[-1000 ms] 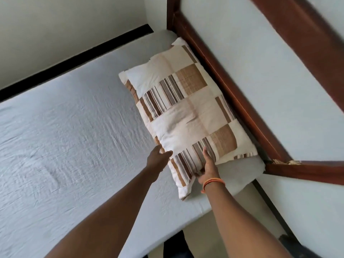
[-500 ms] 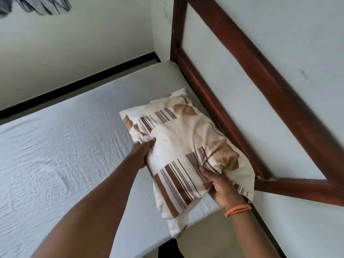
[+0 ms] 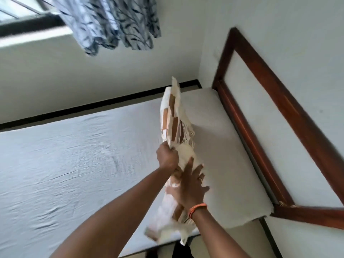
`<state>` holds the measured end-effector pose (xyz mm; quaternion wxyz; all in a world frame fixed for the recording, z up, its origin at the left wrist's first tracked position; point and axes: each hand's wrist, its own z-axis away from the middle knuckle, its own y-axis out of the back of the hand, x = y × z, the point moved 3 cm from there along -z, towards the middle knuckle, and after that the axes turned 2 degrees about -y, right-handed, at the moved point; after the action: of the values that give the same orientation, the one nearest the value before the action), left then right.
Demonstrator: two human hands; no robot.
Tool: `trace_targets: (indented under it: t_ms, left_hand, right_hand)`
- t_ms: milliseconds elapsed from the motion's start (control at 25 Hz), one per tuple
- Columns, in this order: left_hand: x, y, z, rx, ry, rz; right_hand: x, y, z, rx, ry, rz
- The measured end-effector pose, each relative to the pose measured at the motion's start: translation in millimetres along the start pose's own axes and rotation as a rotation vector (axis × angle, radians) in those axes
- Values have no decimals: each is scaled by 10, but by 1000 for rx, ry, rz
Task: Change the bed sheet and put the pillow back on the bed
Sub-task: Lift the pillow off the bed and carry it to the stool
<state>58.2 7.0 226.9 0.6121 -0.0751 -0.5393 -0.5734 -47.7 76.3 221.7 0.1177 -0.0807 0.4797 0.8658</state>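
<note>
Pillow: pillow [image 3: 175, 125] is held on edge in the air above the head end of the bed, long axis running 12 to 6 o'clock, motion-blurred.
Progress: sheet [image 3: 74, 164] lies spread over the mattress, lightly wrinkled, so the change looks done; the pillow is not yet lying on the bed, so that part is left.
Left hand: left hand [image 3: 167, 157] is clenched on the pillow's near-left edge, cloth bunched in the fist, the pillow rising from it toward 12.
Right hand: right hand [image 3: 191, 189] is flat against the pillow's right face, fingers [image 3: 188, 168] spread and straight, pressing not gripping; the lower pillow hangs past it toward 6.
Wrist: orange band [image 3: 197, 209] on the right wrist.
Frame: wooden headboard [image 3: 275, 116] at 2 o'clock, apart from the pillow.
Beyond: curtain [image 3: 111, 21] at 11, against the wall.
</note>
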Motion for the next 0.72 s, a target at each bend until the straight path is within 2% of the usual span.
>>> trace_targets:
  t_ms: [40,120,200,280,360,440,520,560,640,720]
  left_hand:
    - [-86,298,25,53,31,34]
    - [-323,961,126,157,53,73]
    - [-567,1535,251,174,-39,22]
    - [-819,2130,373,176,-135,-112]
    - [-1167,2879,478,195,-256,-247]
    - [-1560,3688,591,235,-455,-383]
    - [-2088,4550,779,272,-638,-627]
    - [-2322,4890,857,241,-673,-799]
    - [-2856,5542,1047,95,-572,-1077]
    - [-3402,6100,1238,27,-411,-1111]
  right_hand:
    - [-158,-72,39,27,42,15]
    - [-502,-102,216,83,258,48]
    - [-854,-49,408,167,495,136]
    - [-1248,29,649,246,691,222]
    - [-1788,15,1005,326,976,299]
    - [-2251,-91,1398,355,1253,356]
    - [-2685,-330,1797,363,1448,417]
    - [-2820,-422,1944,386,1525,429]
    - [-3168,-678,2310,446,1675,424]
    - [-3662,-971,2712,483,1768,416]
